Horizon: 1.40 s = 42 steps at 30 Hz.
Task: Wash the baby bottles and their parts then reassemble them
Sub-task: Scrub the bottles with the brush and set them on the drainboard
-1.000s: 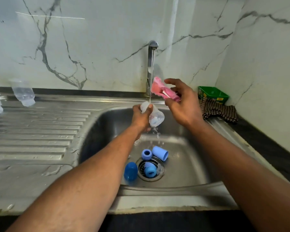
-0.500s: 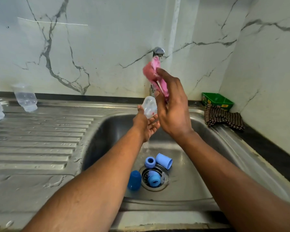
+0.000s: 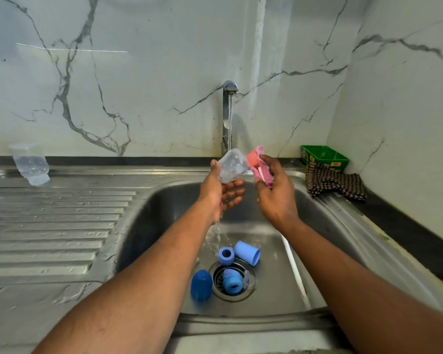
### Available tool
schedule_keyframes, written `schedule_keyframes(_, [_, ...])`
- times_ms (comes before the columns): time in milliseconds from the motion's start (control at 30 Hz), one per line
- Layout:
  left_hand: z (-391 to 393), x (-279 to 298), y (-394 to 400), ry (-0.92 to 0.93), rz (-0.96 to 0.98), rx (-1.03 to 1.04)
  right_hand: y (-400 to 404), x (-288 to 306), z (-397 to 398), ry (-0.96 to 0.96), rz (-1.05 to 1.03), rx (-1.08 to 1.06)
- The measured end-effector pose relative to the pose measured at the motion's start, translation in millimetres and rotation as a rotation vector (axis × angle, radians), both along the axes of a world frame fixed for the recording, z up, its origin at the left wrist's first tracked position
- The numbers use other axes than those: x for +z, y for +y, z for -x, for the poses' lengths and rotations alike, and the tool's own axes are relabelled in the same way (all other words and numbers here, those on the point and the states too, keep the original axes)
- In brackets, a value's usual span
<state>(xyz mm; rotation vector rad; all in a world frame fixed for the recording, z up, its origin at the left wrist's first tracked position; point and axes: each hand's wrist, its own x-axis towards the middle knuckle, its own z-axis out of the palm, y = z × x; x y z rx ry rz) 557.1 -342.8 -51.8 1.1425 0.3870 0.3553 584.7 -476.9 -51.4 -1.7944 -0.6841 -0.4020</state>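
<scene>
Both hands busy: left hand (image 3: pixel 221 194) holds clear cap (image 3: pixel 232 167) under tap (image 3: pixel 228 111); right hand (image 3: pixel 274 194) grips pink sponge (image 3: pixel 257 166). Rinsing step; next, likely scrub blue parts (image 3: pixel 237 264).

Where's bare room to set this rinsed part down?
The ribbed drainboard, between the two upturned bottles at its back and the basin's left rim, is bare. The flat steel in front of it too. The drain is crowded with blue parts.
</scene>
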Motion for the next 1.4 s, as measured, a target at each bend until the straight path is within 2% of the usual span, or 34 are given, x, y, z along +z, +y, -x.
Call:
schedule_keyframes(133, [-2,-5,5,-0.043,-0.469,0.207,0,2,0,0.025,-0.018,-0.011])
schedule_keyframes(267, [2,-9,2,0.087,-0.942,0.249,-3,3,-4,0.025,0.0,-0.026])
schedule_keyframes(400, [4,-8,1,0.154,-1.123,0.246,-3,1,-7,0.018,0.019,-0.022])
schedule_keyframes(533, [2,-8,4,0.162,-1.115,0.208,-4,1,-9,0.028,0.039,-0.019])
schedule_keyframes(700, [4,0,1,0.063,-1.031,0.269,-5,2,-10,0.083,0.07,0.013])
schedule_keyframes(900, [9,1,-4,0.054,-1.061,0.372,-4,2,-8,0.083,0.1,0.034])
schedule_keyframes(1067, [1,-1,0,0.074,-0.958,0.39,-3,0,-10,0.12,0.11,0.038])
schedule_keyframes(1300, [-7,-10,2,0.112,-1.103,0.387,1,-4,-18,0.188,0.103,0.002])
schedule_keyframes(1400, [-2,-14,5,0.066,-1.035,0.461,3,-5,-17,0.226,0.092,0.004])
